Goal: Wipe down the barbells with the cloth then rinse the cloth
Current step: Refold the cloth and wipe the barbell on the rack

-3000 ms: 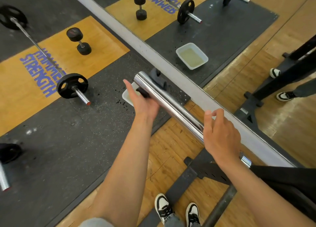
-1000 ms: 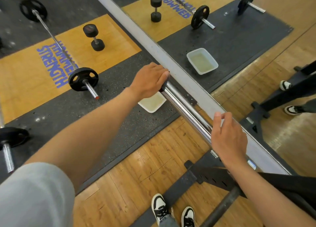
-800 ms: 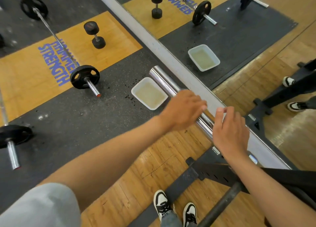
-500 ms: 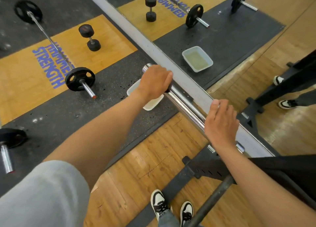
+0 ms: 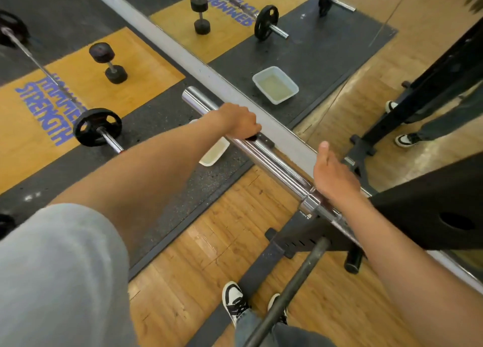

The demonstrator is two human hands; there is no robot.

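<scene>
**gymrat_k:** so what's actually being held here?

**mopguy:** left hand [image 5: 239, 123] is curled over the chrome barbell sleeve [image 5: 264, 154], fingers wrapped round the far side. Only a dark scrap of the cloth [image 5: 253, 138] pokes out under the fingertips; the rest is buried in the grip.

**gymrat_k:** and the other hand?

**mopguy:** right hand [image 5: 333, 175] sits further along the same sleeve toward the rack [image 5: 295, 239], thumb up. The fingers are behind the palm, so can't tell if it's gripping or just resting there.

**gymrat_k:** rinse tub?

**mopguy:** white tub [image 5: 215, 153] is on the floor right below the left hand, mostly covered by the forearm. Past the hand the sleeve's end sticks out bare. The mirror [image 5: 326, 58] beyond shows the whole tub.
</scene>
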